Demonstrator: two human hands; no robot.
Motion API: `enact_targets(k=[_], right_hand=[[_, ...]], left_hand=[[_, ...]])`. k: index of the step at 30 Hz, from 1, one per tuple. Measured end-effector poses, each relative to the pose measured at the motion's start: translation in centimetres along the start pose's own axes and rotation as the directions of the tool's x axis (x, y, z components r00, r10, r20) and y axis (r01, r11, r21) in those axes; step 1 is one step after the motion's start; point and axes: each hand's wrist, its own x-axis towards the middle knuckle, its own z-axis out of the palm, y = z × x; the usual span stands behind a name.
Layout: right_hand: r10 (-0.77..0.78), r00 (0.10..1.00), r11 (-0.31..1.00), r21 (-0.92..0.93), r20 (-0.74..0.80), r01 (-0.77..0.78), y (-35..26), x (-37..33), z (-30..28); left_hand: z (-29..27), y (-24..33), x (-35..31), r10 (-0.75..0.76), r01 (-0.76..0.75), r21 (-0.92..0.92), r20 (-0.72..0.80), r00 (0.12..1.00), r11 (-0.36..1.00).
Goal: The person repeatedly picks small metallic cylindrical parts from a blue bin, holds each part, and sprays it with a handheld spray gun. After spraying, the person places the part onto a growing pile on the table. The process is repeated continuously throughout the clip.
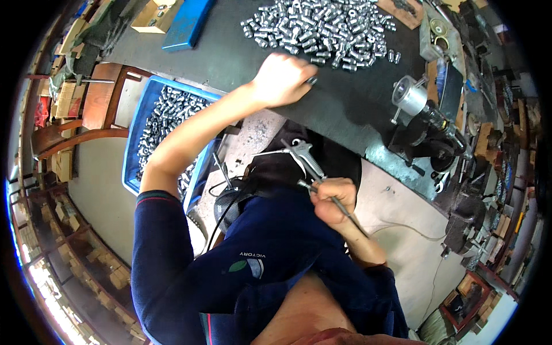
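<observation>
My left hand [283,80] is closed over the dark bench top, with a small metal fitting [311,81] at its fingertips. Just beyond it lies a large heap of shiny metal fittings [322,29]. Lower down, in front of my body, my right hand [335,200] is wrapped round a long thin grey metal rod [313,168], which slants across the fist. A short metal piece [305,184] also sticks out by its thumb; I cannot make out what it is. Close to the rod's far end is a silver air blow gun [301,150], over my dark lap.
A blue crate [133,150] of metal fittings stands left of my lap, partly behind my left arm. On the bench [230,57] are a blue lid-like tray [187,24], a wooden box [154,16] and, at right, a clamp-like metal fixture [409,95]. A wooden chair [103,103] is farther left.
</observation>
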Motion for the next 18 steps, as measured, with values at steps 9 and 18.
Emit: enact_targets(k=[9,18], right_hand=[[0.007,0.999,0.999,-0.045,-0.044,-0.009,0.5,-0.1,1.2],[0.041,0.998,0.997,0.070,-0.036,-0.038,1.6,0.0,2.7]], left_hand=[[-5.4,-3.2,6.1,-0.568,0.295,-0.854,-0.002,0.823,0.429],[-9.0,-6.4,-20.4,-0.889,0.825,-0.365,-0.018,0.458,0.432]])
